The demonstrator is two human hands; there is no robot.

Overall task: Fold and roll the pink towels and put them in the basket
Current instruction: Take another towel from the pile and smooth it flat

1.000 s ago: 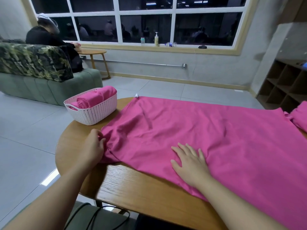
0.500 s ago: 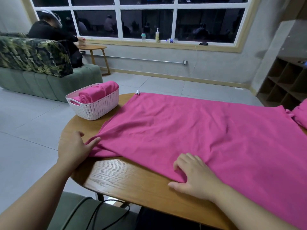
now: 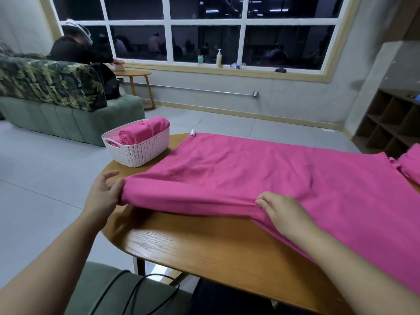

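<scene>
The left hand [image 3: 103,196] and right hand [image 3: 281,211] each pinch the near edge of the pink towel [image 3: 261,176], lifted slightly off the table [image 3: 204,251]. The towel's long axis runs left to right, so the fold should go away from the body. The basket [image 3: 138,148] stands nearer the left hand.

Matt pink cloth towel [image 3: 261,173], softly creased. Oval table [image 3: 204,253] of grained wood with a slight sheen. White woven-pattern plastic basket [image 3: 138,151]. Smooth, faintly glossy floor tiles [image 3: 34,178].

My right fingertips [image 3: 261,201] tuck under the towel [image 3: 261,169], unseen. Right of my hands, the towel runs off frame.
</scene>
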